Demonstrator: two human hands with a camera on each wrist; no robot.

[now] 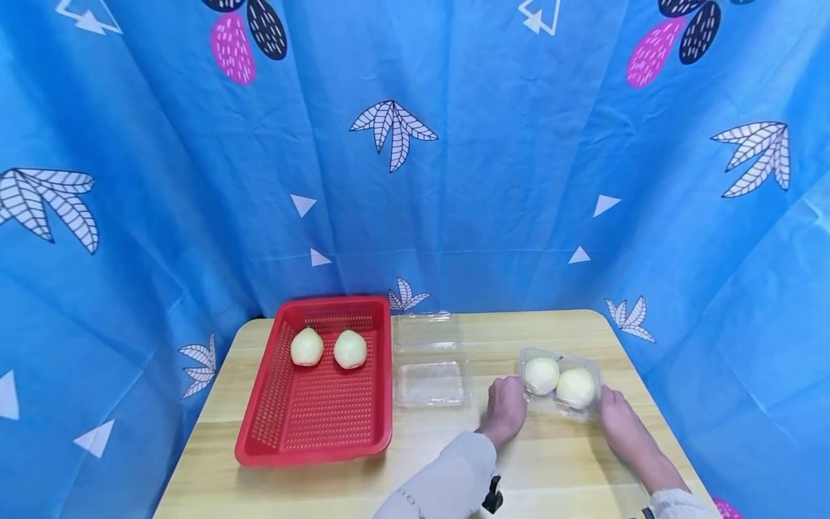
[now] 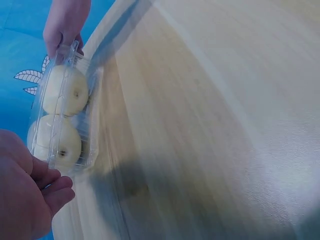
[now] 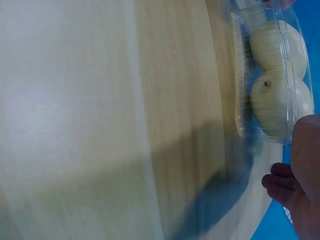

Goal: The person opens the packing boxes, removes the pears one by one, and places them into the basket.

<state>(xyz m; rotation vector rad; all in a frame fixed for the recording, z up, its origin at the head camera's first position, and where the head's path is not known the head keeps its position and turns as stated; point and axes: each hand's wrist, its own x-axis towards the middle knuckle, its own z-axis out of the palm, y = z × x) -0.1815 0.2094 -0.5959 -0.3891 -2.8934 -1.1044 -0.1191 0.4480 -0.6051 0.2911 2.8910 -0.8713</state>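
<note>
A clear plastic clamshell box [image 1: 560,412] stands on the right side of the table, its lid down over two pale yellow pears [image 1: 542,375]. My left hand [image 1: 505,408] grips the left end of the box, thumb and curled fingers at its rim. At the opposite end my right hand [image 1: 624,424] holds the rim too. In the left wrist view the pears [image 2: 55,140] show side by side through the plastic, and the left hand [image 2: 30,190] is at the near end. The right wrist view has the right hand [image 3: 305,180] beside the box's near corner.
A red plastic basket [image 1: 324,455] holds two more pears [image 1: 350,349] on the left of the table. Between basket and hands lies an open, empty clear clamshell box [image 1: 431,383]. A blue patterned curtain [image 1: 493,216] surrounds the wooden table [image 1: 538,483].
</note>
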